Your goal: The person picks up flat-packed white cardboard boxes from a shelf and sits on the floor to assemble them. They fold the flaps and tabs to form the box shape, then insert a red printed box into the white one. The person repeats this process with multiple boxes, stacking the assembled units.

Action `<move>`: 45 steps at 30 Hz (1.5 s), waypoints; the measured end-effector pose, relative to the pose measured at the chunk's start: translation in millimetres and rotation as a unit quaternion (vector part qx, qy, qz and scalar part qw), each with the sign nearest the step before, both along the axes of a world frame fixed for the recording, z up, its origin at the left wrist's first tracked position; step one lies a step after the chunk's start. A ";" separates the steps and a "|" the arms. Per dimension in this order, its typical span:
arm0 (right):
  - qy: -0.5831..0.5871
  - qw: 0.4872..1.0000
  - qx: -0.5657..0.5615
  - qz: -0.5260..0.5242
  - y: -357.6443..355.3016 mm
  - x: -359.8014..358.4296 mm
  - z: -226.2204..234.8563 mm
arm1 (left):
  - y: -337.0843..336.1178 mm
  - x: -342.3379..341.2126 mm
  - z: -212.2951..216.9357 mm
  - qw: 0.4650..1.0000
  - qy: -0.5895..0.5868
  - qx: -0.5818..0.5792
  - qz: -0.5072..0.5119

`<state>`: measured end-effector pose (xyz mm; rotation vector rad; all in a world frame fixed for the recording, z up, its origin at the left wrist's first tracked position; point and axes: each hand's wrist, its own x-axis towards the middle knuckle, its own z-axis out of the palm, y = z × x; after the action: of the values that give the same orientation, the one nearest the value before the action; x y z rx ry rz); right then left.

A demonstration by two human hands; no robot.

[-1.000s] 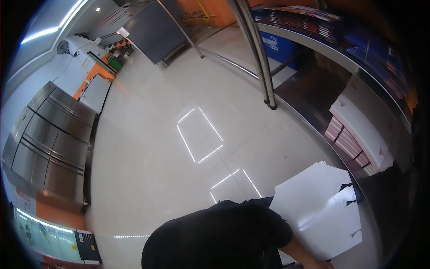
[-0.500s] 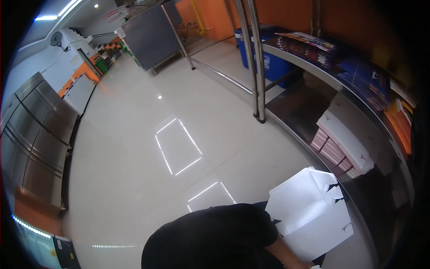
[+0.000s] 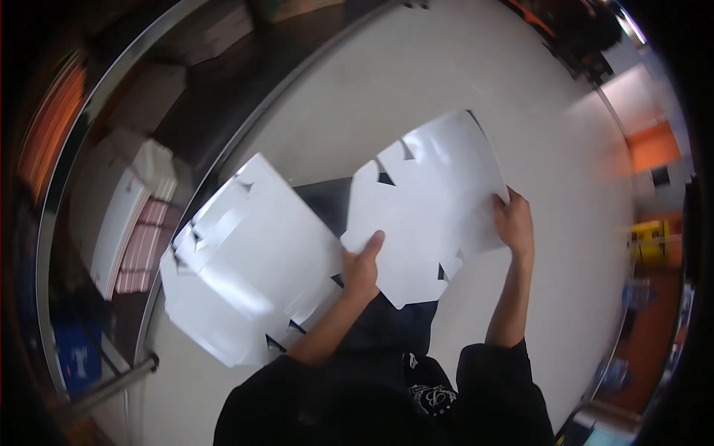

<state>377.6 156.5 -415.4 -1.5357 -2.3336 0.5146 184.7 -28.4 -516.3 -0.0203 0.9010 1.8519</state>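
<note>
Two die-cut white cardboard box blanks are spread in front of my body. My left hand (image 3: 360, 273) pinches the near left corner of the right-hand blank (image 3: 416, 204), thumb on top and fingers hidden beneath. The left-hand blank (image 3: 260, 253) runs up to the same hand; whether its fingers grip that one too, I cannot tell. At the far right edge of the right-hand blank, my right hand (image 3: 515, 221) is closed on the board. Both blanks have creases, notches and small cut-out flaps.
To the left stands a metal shelf (image 3: 245, 128) with a stack of white and pink-striped cardboard (image 3: 145, 241) on it. A blue bin (image 3: 78, 360) is at the lower left, near a metal rail (image 3: 111, 388). Pale floor (image 3: 565, 171) stretches to the right.
The view has swung round, bringing the shelf from the right side to the left. Two blanks now show instead of one, and both hands are in sight.
</note>
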 end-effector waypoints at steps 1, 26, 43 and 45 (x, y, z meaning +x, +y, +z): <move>0.000 0.999 0.017 -0.046 -8.7 5.4 -1.2 | 0.9 7.6 -2.8 1.000 0.001 0.001 -0.009; -0.205 0.967 0.100 0.115 -173.4 -86.3 -7.3 | -27.9 10.1 10.4 0.991 -0.013 -0.104 -0.086; 0.019 0.997 -0.073 -0.027 -74.6 -55.3 -27.1 | -17.1 -20.6 -12.9 0.996 -0.016 0.025 -0.082; 0.145 0.950 -0.276 -0.006 -61.4 -47.6 -24.3 | -20.5 -22.1 -20.0 0.993 0.067 0.067 -0.072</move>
<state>330.0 95.0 -439.7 -1.5489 -2.0436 1.3814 162.6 -49.0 -536.2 0.2499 0.8452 1.7903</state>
